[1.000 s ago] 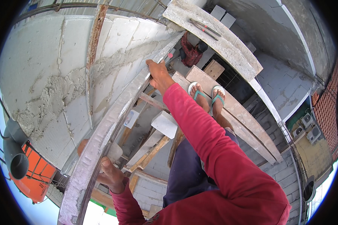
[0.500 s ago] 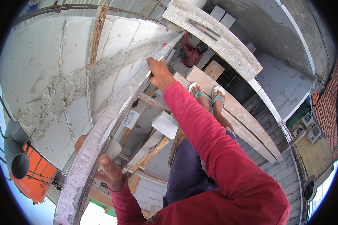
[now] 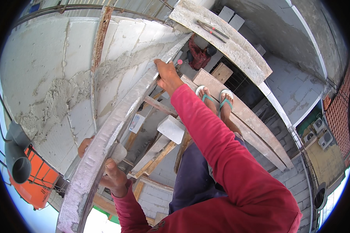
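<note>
A long whitish board (image 3: 105,143), smeared with grey, slants from the lower left to the upper middle in front of a wall of pale blocks (image 3: 46,73). My right hand (image 3: 168,75) is closed over its upper part, the fingertips on the top edge. Lower down, my left hand (image 3: 114,176) clasps the same board, its thumb raised on the near side and its fingers (image 3: 84,146) showing past the far side. A pale rounded lump (image 3: 119,152) sits just behind the left thumb; I cannot make out what it is.
My feet in sandals stand on wooden planks (image 3: 245,116) high above the floor. A person (image 3: 199,54) in a checked shirt crouches below. Pincers (image 3: 212,30) lie on a concrete ledge (image 3: 237,46). A white block (image 3: 171,129) rests beside my knee. An upright timber (image 3: 99,46) leans against the wall.
The board and both my hands have shifted very slightly to the right, still gripping. A small pinkish-red round thing beyond the board shows more fully now.
</note>
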The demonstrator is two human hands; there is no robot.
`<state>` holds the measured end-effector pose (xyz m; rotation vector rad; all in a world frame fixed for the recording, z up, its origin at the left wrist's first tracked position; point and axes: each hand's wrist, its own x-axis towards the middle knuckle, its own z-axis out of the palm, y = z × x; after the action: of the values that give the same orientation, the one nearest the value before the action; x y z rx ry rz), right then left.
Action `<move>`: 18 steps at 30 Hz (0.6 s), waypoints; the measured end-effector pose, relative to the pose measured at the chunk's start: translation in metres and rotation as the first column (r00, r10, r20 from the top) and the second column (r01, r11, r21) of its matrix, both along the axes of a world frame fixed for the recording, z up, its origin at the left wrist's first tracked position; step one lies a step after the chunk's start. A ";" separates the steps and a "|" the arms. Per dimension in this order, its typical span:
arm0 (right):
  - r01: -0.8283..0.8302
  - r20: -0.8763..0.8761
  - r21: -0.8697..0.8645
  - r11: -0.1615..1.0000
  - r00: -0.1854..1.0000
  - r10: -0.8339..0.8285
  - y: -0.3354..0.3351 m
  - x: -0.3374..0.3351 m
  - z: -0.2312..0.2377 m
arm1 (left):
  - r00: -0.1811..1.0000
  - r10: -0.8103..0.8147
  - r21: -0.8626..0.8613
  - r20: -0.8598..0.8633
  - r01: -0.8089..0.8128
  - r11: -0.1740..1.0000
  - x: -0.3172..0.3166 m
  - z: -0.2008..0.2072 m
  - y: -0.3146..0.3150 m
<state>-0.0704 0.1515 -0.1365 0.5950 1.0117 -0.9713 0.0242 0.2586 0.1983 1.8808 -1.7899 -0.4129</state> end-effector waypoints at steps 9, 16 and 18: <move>-0.026 0.000 -0.011 1.000 1.000 0.026 0.005 -0.007 0.004 | 1.000 0.006 -0.032 -0.021 -0.007 0.999 -0.009 0.001 0.002; -0.017 0.015 -0.026 1.000 1.000 0.017 0.007 -0.004 0.019 | 0.999 0.018 0.002 -0.043 -0.018 1.000 -0.006 0.022 -0.004; -0.009 0.038 -0.026 1.000 0.999 0.010 0.009 -0.004 0.023 | 0.996 0.021 0.004 -0.082 -0.021 1.000 -0.004 0.025 -0.004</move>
<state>-0.0742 0.1601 -0.1130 0.5846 0.9663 -0.9604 0.0203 0.2550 0.2235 1.8559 -1.7151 -0.4788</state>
